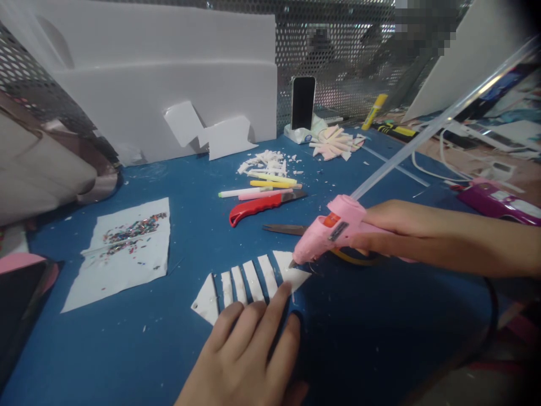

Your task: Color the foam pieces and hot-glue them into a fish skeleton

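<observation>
My right hand (382, 228) grips a pink hot glue gun (327, 228) with a clear glue stick (426, 132) poking out behind. Its nozzle touches the rightmost of several white foam strips (249, 282) laid in a row on the blue table (359, 327). My left hand (247, 349) lies flat at the near edge of the strips, fingers stretched out and pressing on them, holding nothing.
A red-handled knife (262, 206), scissors (283, 228) and several coloured pens (266, 186) lie behind the strips. White paper with glitter (124, 251) sits left. White foam boards (169, 79), foam scraps (266, 160), a phone on a stand (303, 104) and a pink-white fan piece (336, 141) stand behind.
</observation>
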Available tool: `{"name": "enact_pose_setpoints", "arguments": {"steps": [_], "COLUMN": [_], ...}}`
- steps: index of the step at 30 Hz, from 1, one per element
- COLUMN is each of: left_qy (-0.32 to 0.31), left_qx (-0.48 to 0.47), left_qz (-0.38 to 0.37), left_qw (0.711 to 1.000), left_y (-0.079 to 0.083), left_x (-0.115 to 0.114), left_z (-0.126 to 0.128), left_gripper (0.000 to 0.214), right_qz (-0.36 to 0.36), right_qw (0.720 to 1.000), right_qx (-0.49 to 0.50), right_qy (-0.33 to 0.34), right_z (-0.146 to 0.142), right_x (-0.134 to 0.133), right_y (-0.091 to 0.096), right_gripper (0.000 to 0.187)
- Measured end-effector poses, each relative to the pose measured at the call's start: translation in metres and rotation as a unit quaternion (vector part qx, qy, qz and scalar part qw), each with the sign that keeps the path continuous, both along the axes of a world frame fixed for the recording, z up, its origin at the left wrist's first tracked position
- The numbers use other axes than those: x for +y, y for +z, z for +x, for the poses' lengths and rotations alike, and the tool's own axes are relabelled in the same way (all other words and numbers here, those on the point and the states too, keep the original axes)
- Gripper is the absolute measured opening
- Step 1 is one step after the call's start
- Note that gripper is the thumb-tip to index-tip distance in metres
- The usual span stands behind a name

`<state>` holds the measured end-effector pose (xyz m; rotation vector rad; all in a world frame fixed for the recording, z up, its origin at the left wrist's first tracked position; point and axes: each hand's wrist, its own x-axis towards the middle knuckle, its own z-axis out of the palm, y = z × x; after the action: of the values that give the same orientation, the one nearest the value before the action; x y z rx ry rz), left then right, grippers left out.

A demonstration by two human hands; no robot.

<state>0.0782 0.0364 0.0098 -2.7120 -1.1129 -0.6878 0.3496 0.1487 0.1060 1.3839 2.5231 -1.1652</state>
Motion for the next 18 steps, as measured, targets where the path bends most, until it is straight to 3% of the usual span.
{"name": "enact_pose_setpoints", "arguments": {"steps": [18], "left_qy": [-0.006], "left_qx": [-0.02], "left_qz": [0.006], "left_qw": [1.0], "left_y": [0.0], "left_x": [-0.001], "left_z": [0.0], "left_gripper": [0.03], "right_qz": [0.036], "right_qw": [0.999], "right_qx": [-0.026], "right_qy": [-0.032], "right_z": [0.0], "right_x": [-0.007], "right_y": [0.011], "right_gripper": [0.053]}}
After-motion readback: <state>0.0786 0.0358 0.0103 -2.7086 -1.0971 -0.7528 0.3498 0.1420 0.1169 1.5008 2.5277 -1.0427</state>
